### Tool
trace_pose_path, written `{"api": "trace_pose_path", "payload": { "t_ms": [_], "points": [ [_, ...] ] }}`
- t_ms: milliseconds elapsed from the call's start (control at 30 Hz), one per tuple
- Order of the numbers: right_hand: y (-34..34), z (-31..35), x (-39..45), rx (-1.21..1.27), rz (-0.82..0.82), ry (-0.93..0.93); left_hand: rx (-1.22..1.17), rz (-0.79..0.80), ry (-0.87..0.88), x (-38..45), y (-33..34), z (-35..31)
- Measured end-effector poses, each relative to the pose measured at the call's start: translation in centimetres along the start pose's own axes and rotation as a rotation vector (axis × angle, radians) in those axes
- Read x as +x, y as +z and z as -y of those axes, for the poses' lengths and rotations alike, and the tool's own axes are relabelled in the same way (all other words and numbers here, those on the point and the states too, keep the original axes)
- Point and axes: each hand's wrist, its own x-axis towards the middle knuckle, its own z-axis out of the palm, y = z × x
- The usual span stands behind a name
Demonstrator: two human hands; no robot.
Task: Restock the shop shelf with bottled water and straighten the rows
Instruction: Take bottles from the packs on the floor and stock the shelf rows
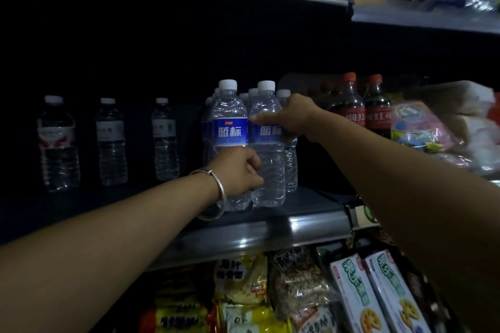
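Two blue-labelled water bottles stand at the front of the dark middle shelf (243, 227), with several more of the same kind in rows behind them. My left hand (242, 170), a silver bangle on its wrist, grips the lower body of the front left bottle (230, 116). My right hand (290, 116) wraps around the label of the front right bottle (266, 165), thumb on the front. Both bottles are upright and touch each other.
Three single clear bottles (111, 140) stand spaced apart to the left on the same shelf. Dark cola bottles (351, 105) with red caps and snack bags (422, 127) sit to the right. Noodle packets (240, 278) and biscuit boxes (359, 297) fill the shelf below.
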Motion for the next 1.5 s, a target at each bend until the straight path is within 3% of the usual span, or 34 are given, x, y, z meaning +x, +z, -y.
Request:
{"api": "trace_pose_path", "payload": {
  "t_ms": [333,567,667,767,933,1167,1300,1500],
  "points": [
    [0.3,-0.7,-1.9,0.007,0.001,0.024,-0.034,0.007,0.023,-0.7,0.1,0.1],
    [0.4,-3.5,-7.1,-0.399,-0.325,-0.103,-0.022,-0.071,0.158,-3.9,2.1,-0.6],
    [1.1,-5.1,-12.0,-0.626,-0.357,-0.179,-0.01,-0.098,0.292,-6.5,4.2,-0.3],
    [1.9,-6.9,-17.9,-0.719,-0.37,-0.14,0.016,-0.047,0.407,-10.0,7.2,0.5],
    [6.4,-14.7,-28.8,-0.815,-0.15,0.012,0.062,0.104,0.515,-17.2,16.4,4.8],
    [16.7,-30.5,-44.8,-0.799,0.132,0.224,0.138,0.443,0.511,-29.6,33.1,14.5],
    [24.3,-38.9,-53.8,-0.69,0.236,0.351,0.131,0.632,0.401,-37.2,43.3,21.3],
    [37.3,-51.4,-67.1,-0.593,0.541,0.568,0.159,0.861,0.201,-48.8,57.2,31.7]
  ]
}}
